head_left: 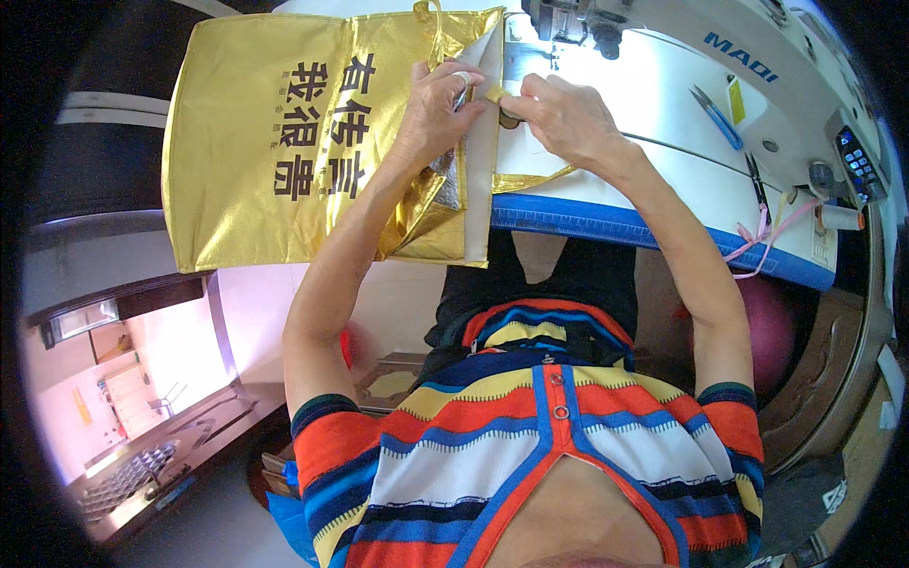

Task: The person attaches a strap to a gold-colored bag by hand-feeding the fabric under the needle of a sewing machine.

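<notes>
A shiny gold bag with dark printing lies at the left of the white sewing table, its silvery-white lining showing along the opened mouth. My left hand is closed on the bag's edge near that mouth, with a ring on one finger. Just to its right, my right hand pinches the end of a gold strap against the bag's pale edge. Below the right hand, a length of gold strap runs along the table. Another gold loop stands at the bag's far edge.
The sewing machine spans the far right, its needle area lit beyond my right hand. Blue-handled snips, dark scissors, a pink ribbon and a thread spool are at the right. A blue ruled strip lines the table's near edge.
</notes>
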Demonstrator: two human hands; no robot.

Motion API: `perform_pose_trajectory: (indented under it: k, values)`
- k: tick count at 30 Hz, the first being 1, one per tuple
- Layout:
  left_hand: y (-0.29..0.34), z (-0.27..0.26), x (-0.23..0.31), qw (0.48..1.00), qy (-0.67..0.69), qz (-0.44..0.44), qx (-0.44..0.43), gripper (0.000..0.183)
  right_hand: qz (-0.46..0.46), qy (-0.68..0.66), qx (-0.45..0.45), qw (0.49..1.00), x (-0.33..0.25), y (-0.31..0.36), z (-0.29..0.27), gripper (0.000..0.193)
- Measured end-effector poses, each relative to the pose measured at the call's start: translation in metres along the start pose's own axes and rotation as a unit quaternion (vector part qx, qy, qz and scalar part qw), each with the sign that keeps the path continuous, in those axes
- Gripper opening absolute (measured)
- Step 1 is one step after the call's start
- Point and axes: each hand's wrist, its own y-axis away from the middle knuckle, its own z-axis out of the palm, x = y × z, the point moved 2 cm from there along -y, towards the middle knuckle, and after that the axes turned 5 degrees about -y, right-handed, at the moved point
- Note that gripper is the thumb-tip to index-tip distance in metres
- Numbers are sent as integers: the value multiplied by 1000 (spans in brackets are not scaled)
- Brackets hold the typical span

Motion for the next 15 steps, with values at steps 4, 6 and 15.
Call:
perform_pose_trajectory:
  k: [4,6,15]
  values:
    - [-5,1,-1,998,27,-62,-17,23,-11,-26,-12,1000,7,-3,-10,29]
    - [-8,-5,0,994,25,-97,-48,21,-1,-34,-17,999,9,-2,-13,31]
    - [-12,-9,6,993,15,-105,-53,14,-13,-100,9,995,17,-2,-13,32]
